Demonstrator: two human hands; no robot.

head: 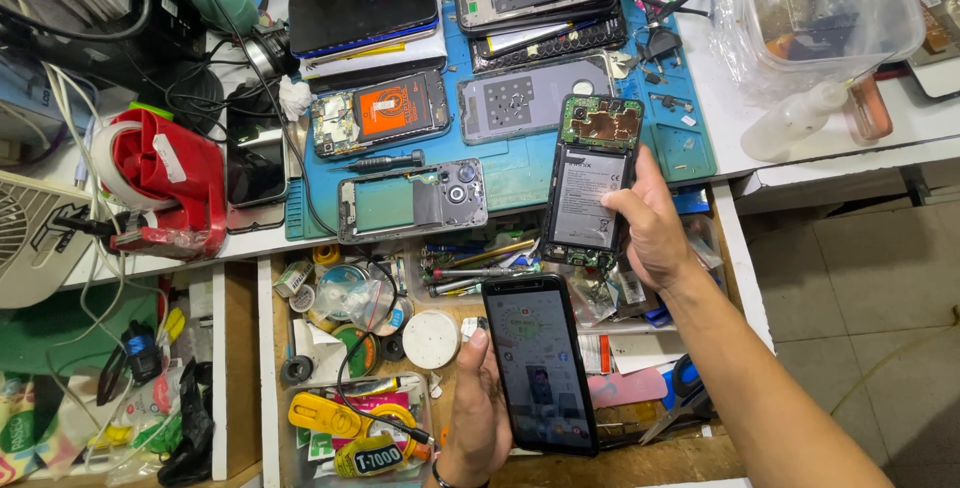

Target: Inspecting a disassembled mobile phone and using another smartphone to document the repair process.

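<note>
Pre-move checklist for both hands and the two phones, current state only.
1. Left hand has a grip on the black phone: ok, fingers wrap its left edge.
2. The black phone's screen is lit and faces up: ok.
3. Right hand has a grip on the opened phone: ok, held by its right edge, battery and board exposed.
4. Opened phone is clear of the blue mat: cannot tell, one view only.
5. The two phones are apart: ok, a gap shows between them.
6. Open drawer under the hands: not ok, crowded with tape rolls, tools and a yellow glue tube.
</note>
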